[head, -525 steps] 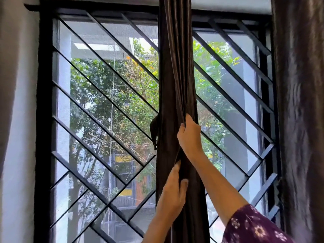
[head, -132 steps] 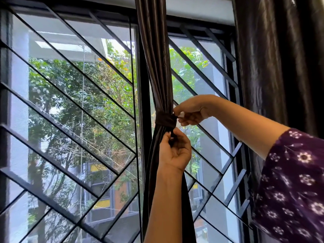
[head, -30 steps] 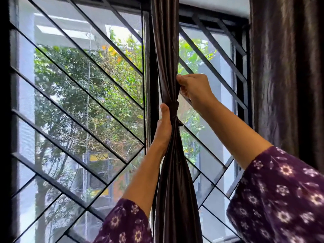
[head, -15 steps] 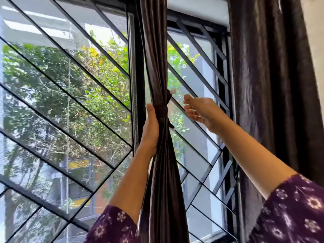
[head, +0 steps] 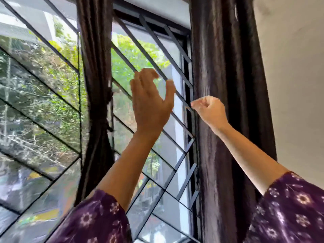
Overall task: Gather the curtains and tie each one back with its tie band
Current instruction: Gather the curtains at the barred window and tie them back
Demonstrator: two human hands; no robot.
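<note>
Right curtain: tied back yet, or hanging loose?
Hanging loose: the right curtain falls straight, with nothing cinched round it in view.

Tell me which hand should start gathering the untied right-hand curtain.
Right. The right hand sits at the untied curtain's inner edge, fingers curled; the left hand is open before the window grille, farther away.

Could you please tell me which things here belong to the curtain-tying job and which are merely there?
Job:
- middle curtain, already tied with its band
- right curtain, hanging loose
- left hand, open
- right hand, fingers curled at the right curtain's edge

Merely there:
- window grille
- wall
- trees outside
</note>
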